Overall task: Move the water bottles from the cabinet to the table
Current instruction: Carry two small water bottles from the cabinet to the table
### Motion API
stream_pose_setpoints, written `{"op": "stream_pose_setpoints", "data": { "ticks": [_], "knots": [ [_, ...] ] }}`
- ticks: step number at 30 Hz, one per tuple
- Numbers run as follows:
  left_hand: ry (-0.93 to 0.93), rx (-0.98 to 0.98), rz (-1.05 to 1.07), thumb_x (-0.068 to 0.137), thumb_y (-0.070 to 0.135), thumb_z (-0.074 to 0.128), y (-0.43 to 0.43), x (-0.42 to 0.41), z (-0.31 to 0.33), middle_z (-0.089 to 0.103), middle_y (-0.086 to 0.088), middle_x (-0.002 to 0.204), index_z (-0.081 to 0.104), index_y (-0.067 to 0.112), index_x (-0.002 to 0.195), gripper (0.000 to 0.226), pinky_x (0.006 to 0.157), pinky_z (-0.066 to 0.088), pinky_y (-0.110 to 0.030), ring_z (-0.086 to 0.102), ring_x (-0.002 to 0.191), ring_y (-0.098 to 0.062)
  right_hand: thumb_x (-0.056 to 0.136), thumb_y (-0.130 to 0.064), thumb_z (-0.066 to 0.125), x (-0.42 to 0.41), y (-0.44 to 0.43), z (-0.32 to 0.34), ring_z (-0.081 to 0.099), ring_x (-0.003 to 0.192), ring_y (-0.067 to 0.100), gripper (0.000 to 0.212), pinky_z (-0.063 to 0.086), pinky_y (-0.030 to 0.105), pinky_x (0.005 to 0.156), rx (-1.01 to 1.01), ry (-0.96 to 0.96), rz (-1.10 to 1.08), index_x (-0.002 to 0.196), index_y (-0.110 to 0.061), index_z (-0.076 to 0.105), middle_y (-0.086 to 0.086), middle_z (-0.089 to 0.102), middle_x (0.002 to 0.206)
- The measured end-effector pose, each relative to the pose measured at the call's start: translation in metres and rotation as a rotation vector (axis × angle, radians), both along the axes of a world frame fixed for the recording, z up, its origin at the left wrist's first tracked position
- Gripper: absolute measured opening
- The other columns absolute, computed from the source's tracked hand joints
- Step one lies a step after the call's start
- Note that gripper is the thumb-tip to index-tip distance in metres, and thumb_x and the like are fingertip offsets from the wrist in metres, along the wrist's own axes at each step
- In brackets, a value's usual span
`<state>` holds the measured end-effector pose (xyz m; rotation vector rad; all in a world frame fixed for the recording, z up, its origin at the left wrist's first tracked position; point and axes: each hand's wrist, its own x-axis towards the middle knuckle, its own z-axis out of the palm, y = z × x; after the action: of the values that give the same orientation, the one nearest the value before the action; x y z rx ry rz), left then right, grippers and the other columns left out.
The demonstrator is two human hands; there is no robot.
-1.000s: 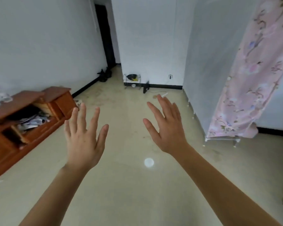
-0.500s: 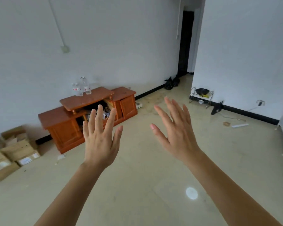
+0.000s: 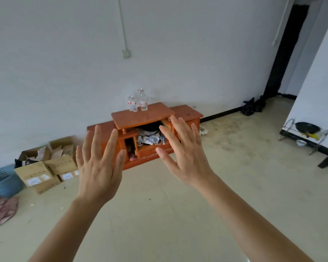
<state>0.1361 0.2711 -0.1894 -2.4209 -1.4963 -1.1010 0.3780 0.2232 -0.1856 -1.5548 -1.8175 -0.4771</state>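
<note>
Three clear water bottles with red-and-white labels stand upright on the raised top of a low orange wooden cabinet (image 3: 140,117) against the far wall: a tall bottle (image 3: 143,100) and two shorter bottles (image 3: 132,104) just left of it. My left hand (image 3: 98,161) and my right hand (image 3: 184,150) are raised in front of me, backs toward the camera, fingers spread and straight, holding nothing. Both hands are well short of the cabinet, across a stretch of floor. No table is in view.
The cabinet's middle compartment holds a heap of papers and cords (image 3: 150,138). Cardboard boxes (image 3: 44,167) and a blue basket (image 3: 2,181) sit on the floor at left. A wire rack with a black pan (image 3: 306,129) stands at right, a dark doorway (image 3: 286,53) behind it.
My view has swung left, bringing the cabinet and bottles from the left edge to the centre. Both hands stay raised and spread, holding nothing.
</note>
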Motion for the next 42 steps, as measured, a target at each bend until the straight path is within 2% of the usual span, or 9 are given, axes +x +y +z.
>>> {"op": "stream_pose_setpoints", "data": {
  "ticks": [6, 12, 16, 19, 25, 32, 38, 42],
  "knots": [
    [0.031, -0.017, -0.026, 0.104, 0.057, 0.018, 0.145, 0.032, 0.01, 0.01, -0.009, 0.168, 0.025, 0.03, 0.158, 0.062, 0.121, 0.011, -0.063, 0.001, 0.155, -0.03, 0.104, -0.058, 0.036, 0.025, 0.138, 0.009, 0.016, 0.156, 0.026, 0.06, 0.009, 0.052, 0.126, -0.029, 0.007, -0.045, 0.154, -0.024, 0.042, 0.008, 0.021, 0.168],
    [0.035, -0.043, -0.07, 0.103, 0.059, 0.017, 0.265, 0.084, 0.001, 0.006, -0.005, 0.169, 0.021, 0.034, 0.159, 0.061, 0.121, 0.007, -0.059, -0.002, 0.156, -0.027, 0.103, -0.057, 0.038, 0.08, 0.249, 0.002, 0.019, 0.155, 0.027, 0.06, 0.016, 0.056, 0.124, -0.041, 0.043, -0.089, 0.152, -0.022, 0.042, 0.009, 0.024, 0.166],
    [0.045, -0.055, -0.075, 0.104, 0.059, 0.017, 0.361, 0.128, -0.017, 0.005, -0.005, 0.169, 0.019, 0.035, 0.159, 0.061, 0.122, 0.007, -0.059, -0.006, 0.156, -0.024, 0.104, -0.058, 0.036, 0.127, 0.345, -0.014, 0.015, 0.155, 0.025, 0.062, 0.011, 0.054, 0.125, -0.038, 0.053, -0.085, 0.154, -0.023, 0.038, 0.009, 0.021, 0.167],
    [0.069, -0.069, -0.055, 0.104, 0.06, 0.016, 0.44, 0.167, -0.024, -0.001, -0.002, 0.169, 0.008, 0.042, 0.159, 0.059, 0.123, 0.004, -0.059, -0.016, 0.154, -0.018, 0.104, -0.06, 0.033, 0.166, 0.425, -0.023, 0.015, 0.156, 0.025, 0.063, 0.009, 0.052, 0.126, -0.057, 0.051, -0.091, 0.156, -0.024, 0.034, 0.008, 0.019, 0.168],
    [0.152, -0.076, 0.016, 0.101, 0.064, 0.012, 0.587, 0.226, -0.002, -0.009, -0.003, 0.169, 0.002, 0.042, 0.159, 0.063, 0.122, -0.002, -0.057, -0.021, 0.153, -0.021, 0.103, -0.059, 0.035, 0.227, 0.586, 0.001, 0.009, 0.157, 0.024, 0.065, 0.005, 0.052, 0.126, -0.11, 0.074, -0.042, 0.158, -0.026, 0.024, 0.007, 0.012, 0.17],
    [0.125, -0.17, 0.1, 0.101, 0.065, 0.009, 0.736, 0.237, -0.021, -0.013, -0.001, 0.168, -0.003, 0.044, 0.158, 0.062, 0.123, -0.003, -0.056, -0.025, 0.152, -0.019, 0.103, -0.058, 0.038, 0.238, 0.763, -0.012, 0.004, 0.157, 0.022, 0.068, 0.001, 0.048, 0.126, -0.199, 0.1, 0.073, 0.16, -0.028, 0.017, 0.006, 0.006, 0.17],
    [0.068, -0.236, 0.118, 0.096, 0.07, 0.005, 0.883, 0.225, -0.048, -0.012, 0.0, 0.168, 0.001, 0.041, 0.159, 0.069, 0.123, -0.006, -0.055, -0.025, 0.152, -0.018, 0.103, -0.058, 0.038, 0.234, 0.917, -0.035, 0.004, 0.157, 0.023, 0.07, 0.007, 0.054, 0.126, -0.24, 0.075, 0.088, 0.161, -0.027, 0.014, 0.007, 0.005, 0.17],
    [0.067, -0.3, 0.121, 0.093, 0.072, 0.002, 0.994, 0.217, -0.057, -0.011, -0.001, 0.169, -0.002, 0.04, 0.159, 0.073, 0.122, -0.004, -0.055, -0.021, 0.153, -0.022, 0.101, -0.063, 0.034, 0.229, 1.017, -0.039, 0.004, 0.157, 0.024, 0.074, 0.011, 0.053, 0.126, -0.309, 0.129, 0.066, 0.161, -0.03, 0.006, 0.006, 0.001, 0.171]
  ]
}}
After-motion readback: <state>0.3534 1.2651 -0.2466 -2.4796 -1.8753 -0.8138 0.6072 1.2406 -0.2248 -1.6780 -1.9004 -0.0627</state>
